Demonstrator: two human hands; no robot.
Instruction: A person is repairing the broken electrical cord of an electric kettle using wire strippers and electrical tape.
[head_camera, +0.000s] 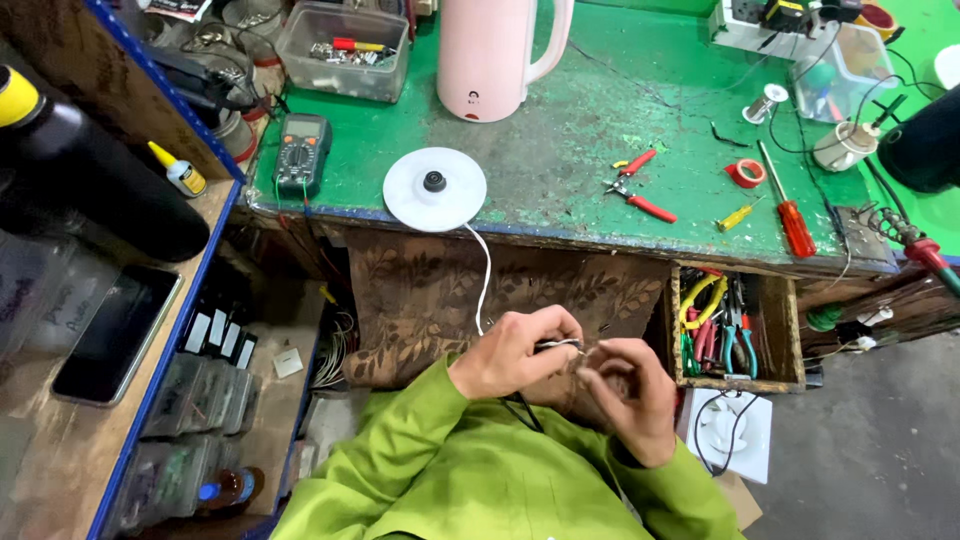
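Note:
My left hand (515, 352) pinches the end of a thin white cord (483, 275) low in front of the bench. The cord runs up to a round white kettle base (434, 188) at the bench's front edge. My right hand (630, 392) is curled close beside the left, fingertips at the cord's bare end. Both sleeves are lime green. A pink electric kettle (492, 55) stands behind the base on the green bench top (580, 130).
A multimeter (303, 152) lies left of the base. Red-handled pliers (632, 188), red tape (746, 173), screwdrivers (788, 213) and a soldering iron (915, 245) lie to the right. An open drawer (735, 330) holds pliers. A shelf on the left carries a phone (115, 335) and a black bottle (85, 165).

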